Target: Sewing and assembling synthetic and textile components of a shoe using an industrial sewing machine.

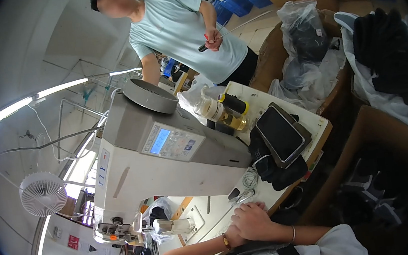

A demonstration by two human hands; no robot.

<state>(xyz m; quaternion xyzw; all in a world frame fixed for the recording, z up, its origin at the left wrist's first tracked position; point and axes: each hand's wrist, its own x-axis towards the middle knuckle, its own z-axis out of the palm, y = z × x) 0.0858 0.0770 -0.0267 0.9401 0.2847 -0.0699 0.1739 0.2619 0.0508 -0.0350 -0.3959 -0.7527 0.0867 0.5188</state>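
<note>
At the near edge of the pale sewing table (213, 227), my two hands rest crossed. My right hand (253, 219) lies on top, fingers laid over the left and no tool in them. Beneath it is my left hand (233, 236), its fingers mostly hidden. Just beyond them sits a coiled pale cable (250, 178). A large sewing machine (169, 174) with a lit panel (161, 141) stands in front, its needle area to the left. A black-screened device (281, 134) lies on dark fabric (279, 177) at the right.
Behind the machine, a person (178, 34) holds a thin tool with a dark handle (203, 48). A bottle (217, 113) and a thread cone (234, 104) stand at the far table end. Cardboard boxes (367, 144) with bags and dark goods are right. A small fan (43, 193) is left.
</note>
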